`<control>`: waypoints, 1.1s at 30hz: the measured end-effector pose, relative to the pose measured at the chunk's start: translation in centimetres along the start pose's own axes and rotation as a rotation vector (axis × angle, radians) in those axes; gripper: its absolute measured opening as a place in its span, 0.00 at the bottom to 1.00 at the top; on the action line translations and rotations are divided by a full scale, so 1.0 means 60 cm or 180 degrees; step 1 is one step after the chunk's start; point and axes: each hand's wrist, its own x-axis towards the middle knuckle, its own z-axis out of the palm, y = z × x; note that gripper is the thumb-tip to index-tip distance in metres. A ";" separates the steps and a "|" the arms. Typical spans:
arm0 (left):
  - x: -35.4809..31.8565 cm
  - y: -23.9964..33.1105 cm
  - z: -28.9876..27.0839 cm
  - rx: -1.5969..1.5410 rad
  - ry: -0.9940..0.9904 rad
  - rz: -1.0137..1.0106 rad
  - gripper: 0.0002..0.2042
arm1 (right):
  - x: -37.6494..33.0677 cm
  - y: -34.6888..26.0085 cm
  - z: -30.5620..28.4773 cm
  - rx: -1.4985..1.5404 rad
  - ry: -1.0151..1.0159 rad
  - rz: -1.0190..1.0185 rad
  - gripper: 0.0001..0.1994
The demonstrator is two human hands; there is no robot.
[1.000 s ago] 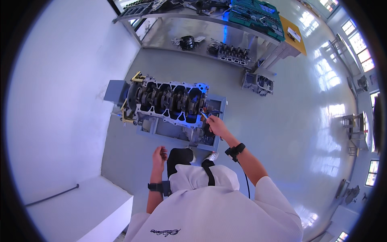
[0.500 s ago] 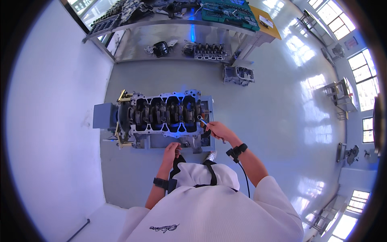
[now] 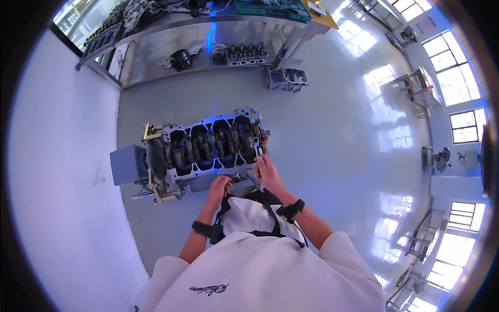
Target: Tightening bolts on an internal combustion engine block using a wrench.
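An engine block [image 3: 208, 148] lies open side up on a stand, its crankshaft and bearing caps showing. My right hand [image 3: 267, 171] is at the block's right end, closed around a silver wrench [image 3: 257, 146] whose head sits on a bolt there. My left hand [image 3: 218, 186] rests on the near rim of the block, fingers curled; whether it holds anything is not clear. Both wrists wear dark bands.
A grey box [image 3: 126, 165] is fixed at the stand's left end. A metal workbench [image 3: 208, 26] at the back carries engine parts and a green tool tray. A cylinder head [image 3: 240, 53] and a small housing [image 3: 287, 79] lie on the floor beyond.
My view has shifted so the block sits lower and nearer. My left hand has risen from my lap to the block's near rim. My right hand stays on the wrench.
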 end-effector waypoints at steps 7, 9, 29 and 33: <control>0.005 0.015 0.002 0.0122 -0.0005 0.0084 0.09 | 0.029 -0.059 -0.099 -0.1842 -0.0106 0.0318 0.13; 0.004 0.018 0.006 0.0172 0.0039 0.0149 0.08 | 0.049 -0.069 -0.115 -0.2345 -0.0316 0.0391 0.14; -0.097 -0.029 0.116 -0.0810 0.1679 0.0145 0.08 | 0.051 0.017 -0.048 0.0934 -0.1278 0.1685 0.13; -0.106 -0.025 0.130 -0.0813 0.1698 -0.0011 0.09 | 0.042 0.007 -0.020 0.1234 -0.1231 0.1151 0.11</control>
